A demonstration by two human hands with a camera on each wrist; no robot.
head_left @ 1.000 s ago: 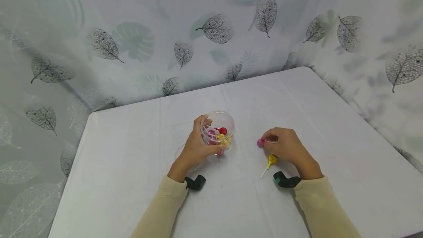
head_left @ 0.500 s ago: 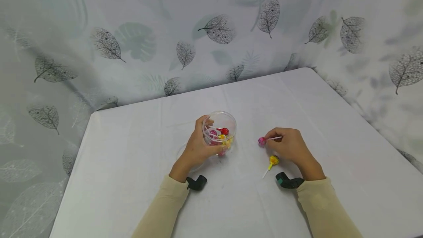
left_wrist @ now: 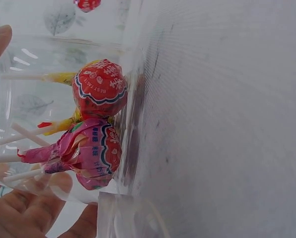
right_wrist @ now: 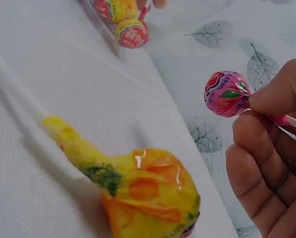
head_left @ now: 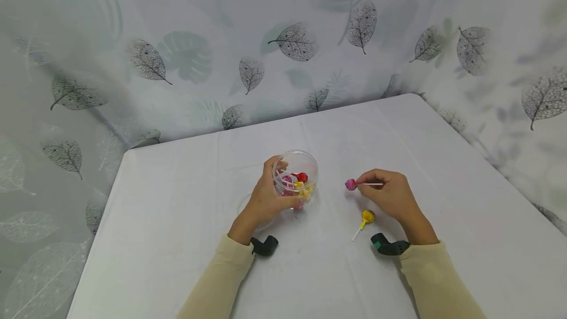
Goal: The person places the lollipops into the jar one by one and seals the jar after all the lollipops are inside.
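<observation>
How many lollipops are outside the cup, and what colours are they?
Pink lollipop, pinched by the right hand: 1
Yellow lollipop, lying on the table: 1
Total outside the clear cup, which the left hand grips: 2

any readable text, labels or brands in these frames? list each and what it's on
"BEST FAI..." (rest cut off by the fold): printed along the scalloped border of the red lollipop wrapper inside the clear plastic cup, left wrist view.
Pink lollipop wrapper in the same cup: lettering along its border, too blurred to read.
Pink lollipop pinched by the right hand: pattern only, no legible text.
Yellow lollipop on the table: none legible.
</observation>
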